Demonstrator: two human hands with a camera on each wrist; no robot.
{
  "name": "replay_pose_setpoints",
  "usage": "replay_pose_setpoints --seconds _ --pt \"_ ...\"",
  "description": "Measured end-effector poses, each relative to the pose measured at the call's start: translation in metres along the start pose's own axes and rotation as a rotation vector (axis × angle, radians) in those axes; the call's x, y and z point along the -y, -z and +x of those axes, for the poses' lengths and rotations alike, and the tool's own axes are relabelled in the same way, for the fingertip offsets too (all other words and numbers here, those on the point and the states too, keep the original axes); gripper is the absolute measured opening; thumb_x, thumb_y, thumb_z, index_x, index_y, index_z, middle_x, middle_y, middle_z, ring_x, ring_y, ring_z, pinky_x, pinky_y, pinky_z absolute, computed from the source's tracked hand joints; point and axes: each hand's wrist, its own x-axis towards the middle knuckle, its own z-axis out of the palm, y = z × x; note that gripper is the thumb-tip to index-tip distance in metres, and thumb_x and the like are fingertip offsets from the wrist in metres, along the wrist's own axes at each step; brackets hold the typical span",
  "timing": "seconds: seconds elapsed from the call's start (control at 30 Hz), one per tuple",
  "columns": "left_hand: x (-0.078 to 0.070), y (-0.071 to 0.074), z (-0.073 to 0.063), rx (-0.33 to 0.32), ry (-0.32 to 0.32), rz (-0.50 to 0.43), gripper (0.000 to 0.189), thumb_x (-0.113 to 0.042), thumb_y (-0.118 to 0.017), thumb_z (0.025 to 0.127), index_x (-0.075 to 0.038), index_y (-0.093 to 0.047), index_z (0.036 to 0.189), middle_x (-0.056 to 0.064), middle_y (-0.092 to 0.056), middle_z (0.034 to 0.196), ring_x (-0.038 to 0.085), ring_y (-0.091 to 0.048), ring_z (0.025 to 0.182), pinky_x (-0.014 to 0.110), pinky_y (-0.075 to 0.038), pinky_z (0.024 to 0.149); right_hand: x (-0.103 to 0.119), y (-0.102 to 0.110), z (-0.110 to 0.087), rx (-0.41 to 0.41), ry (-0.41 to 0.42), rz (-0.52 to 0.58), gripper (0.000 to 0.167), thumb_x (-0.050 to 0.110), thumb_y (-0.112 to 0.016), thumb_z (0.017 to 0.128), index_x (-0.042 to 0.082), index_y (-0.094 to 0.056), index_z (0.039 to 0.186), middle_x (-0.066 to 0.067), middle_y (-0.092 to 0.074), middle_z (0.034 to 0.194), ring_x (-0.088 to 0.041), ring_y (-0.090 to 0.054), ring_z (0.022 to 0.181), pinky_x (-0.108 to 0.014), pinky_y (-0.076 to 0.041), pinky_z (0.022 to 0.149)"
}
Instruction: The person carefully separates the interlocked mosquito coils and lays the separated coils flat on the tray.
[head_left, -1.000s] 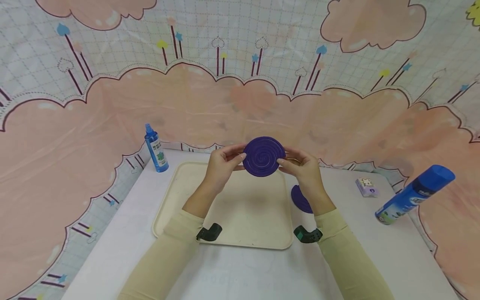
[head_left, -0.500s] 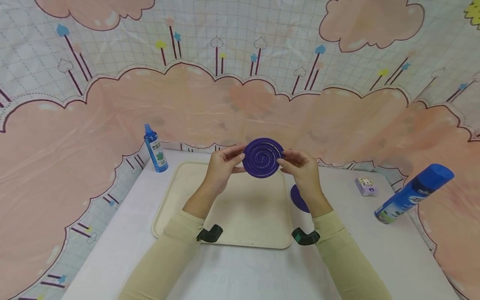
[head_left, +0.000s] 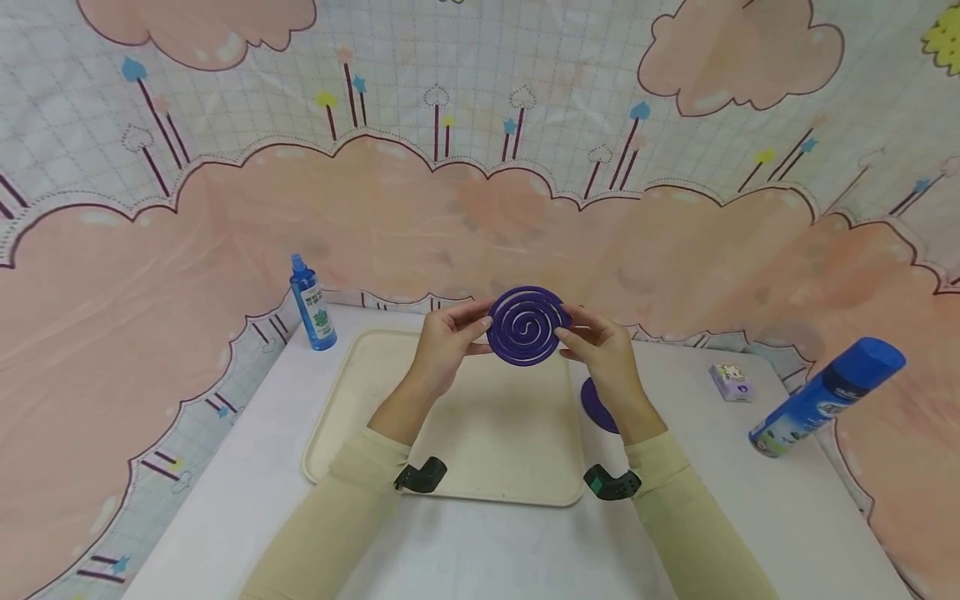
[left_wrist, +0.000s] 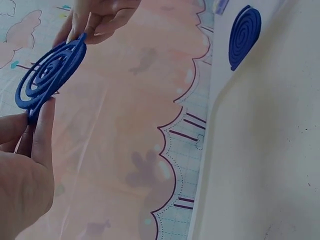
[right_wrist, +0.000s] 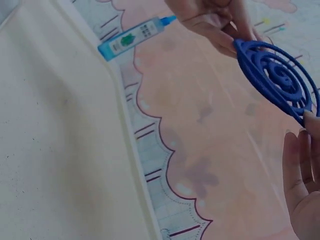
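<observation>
I see left hand and right hand pinching the coil at nine and three o'clock, probably because its spiral is loose. It's aloft toward the tray's one o'clock, height unclear; second coil lies at three.

White table holds tray, coil, spray bottle, aerosol can, seemingly a small box

Matt coil, smooth plastic-looking tray
</observation>
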Motion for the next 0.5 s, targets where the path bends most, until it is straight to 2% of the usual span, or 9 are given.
replay_pose_setpoints --seconds 0.13,0.27,0.4,0.5 --pt "0.0011 -0.0002 -0.0006 -0.006 -0.003 -0.001 0.034 0.004 -0.060 0.098 0.008 -0.063 0.132 0.012 -0.073 0.117 0.005 -0.073 0.088 0.026 -0.065 0.072 0.0011 0.0002 -0.0015 -0.009 -0.021 0.035 0.047 0.007 -0.074 0.092 -0.003 -0.061 0.135 0.012 -0.066 0.114 -0.004 -0.071 0.097 -0.020 -0.063 0.079" --pt "0.0009 0.0001 -0.0007 -0.011 -0.004 0.002 0.033 0.004 -0.060 0.098 0.008 -0.064 0.131 0.009 -0.073 0.114 0.004 -0.073 0.088 0.025 -0.065 0.071 0.0033 -0.0001 -0.0014 -0.041 -0.009 -0.015 0.041 0.006 -0.074 0.092 -0.005 -0.064 0.130 0.014 -0.061 0.121 -0.008 -0.064 0.108 -0.015 -0.059 0.086" --pt "0.0019 0.0008 -0.0006 -0.006 0.002 0.025 0.033 0.004 -0.061 0.098 0.007 -0.064 0.131 0.016 -0.072 0.118 0.004 -0.073 0.088 0.025 -0.065 0.071 0.0046 0.0002 -0.0015 -0.085 0.009 -0.093 0.034 0.009 -0.077 0.090 -0.005 -0.070 0.120 0.018 -0.064 0.109 -0.013 -0.058 0.111 -0.012 -0.052 0.090" --pt "0.0038 0.0014 -0.0002 -0.003 0.002 0.041 0.033 0.003 -0.061 0.098 0.007 -0.065 0.131 0.024 -0.069 0.126 0.003 -0.073 0.089 0.025 -0.065 0.072 0.0039 0.0008 -0.0011 -0.094 0.002 -0.111 0.032 0.016 -0.079 0.090 -0.003 -0.072 0.116 0.020 -0.070 0.094 -0.006 -0.065 0.099 -0.015 -0.055 0.082"
